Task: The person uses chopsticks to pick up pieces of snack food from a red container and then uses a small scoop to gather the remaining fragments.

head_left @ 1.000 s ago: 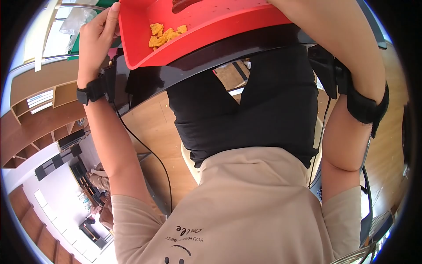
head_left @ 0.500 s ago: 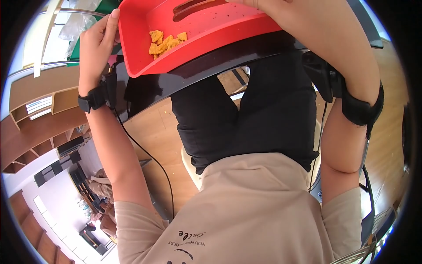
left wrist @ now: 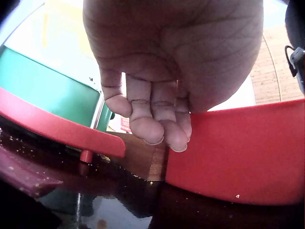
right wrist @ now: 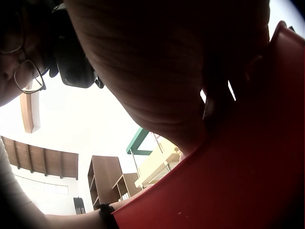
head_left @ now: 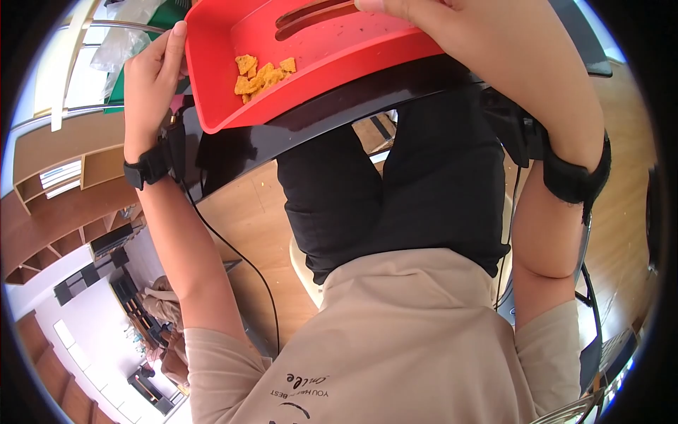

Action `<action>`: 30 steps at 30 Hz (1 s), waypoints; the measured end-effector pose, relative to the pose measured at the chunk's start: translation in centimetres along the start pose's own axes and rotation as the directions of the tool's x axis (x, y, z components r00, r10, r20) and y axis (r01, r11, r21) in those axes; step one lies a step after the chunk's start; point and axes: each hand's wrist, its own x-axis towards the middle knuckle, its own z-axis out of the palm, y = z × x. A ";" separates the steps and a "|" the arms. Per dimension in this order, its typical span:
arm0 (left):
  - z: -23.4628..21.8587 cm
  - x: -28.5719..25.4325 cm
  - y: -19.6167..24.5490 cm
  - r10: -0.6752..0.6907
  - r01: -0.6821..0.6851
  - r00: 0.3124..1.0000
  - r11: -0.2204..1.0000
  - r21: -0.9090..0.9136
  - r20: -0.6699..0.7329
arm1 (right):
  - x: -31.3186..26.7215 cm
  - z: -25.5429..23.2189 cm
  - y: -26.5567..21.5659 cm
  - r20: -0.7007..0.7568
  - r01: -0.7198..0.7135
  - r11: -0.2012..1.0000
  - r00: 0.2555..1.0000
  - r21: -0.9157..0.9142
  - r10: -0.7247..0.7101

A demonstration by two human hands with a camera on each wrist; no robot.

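Observation:
A red tray (head_left: 205,92) lies at the top of the head view, with several yellow chips (head_left: 261,79) in its left end. My left hand (head_left: 155,81) grips the tray's left wall, thumb along the rim and fingers outside. In the left wrist view those fingers (left wrist: 164,126) hang bent beside the red wall. Over the tray, my right hand (head_left: 480,35) holds brown tongs (head_left: 311,28), their tips apart and pointing left toward the chips. Nothing is between the tips. The right wrist view shows that hand dark above the tray's wall, its fingers mostly hidden.
Under the tray is a glossy black table (head_left: 296,131), its front edge close to the person's lap. A green box (left wrist: 47,78) and a red strip-shaped piece (left wrist: 62,129) stand beyond the left hand. A cable (head_left: 240,244) hangs from the left wrist.
The head view has tilted, so the tray sits lower and more of the right hand and tongs shows. The left hand keeps its hold on the tray, and the chips lie as before.

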 end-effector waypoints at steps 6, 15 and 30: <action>-0.1 0.0 0.3 -0.015 0.014 1.000 0.999 0.035 0.024 | 0.0 -0.2 -0.2 0.001 -0.011 0.999 1.000 -0.043 0.011; 0.5 0.0 -0.4 0.021 -0.022 0.999 0.999 -0.030 -0.033 | -0.1 -0.4 0.0 0.019 -0.022 1.000 1.000 -0.013 0.022; 0.6 0.0 -0.5 -0.023 0.020 0.999 0.995 -0.094 -0.028 | 0.3 -0.4 0.2 0.029 -0.031 0.999 0.999 0.025 0.031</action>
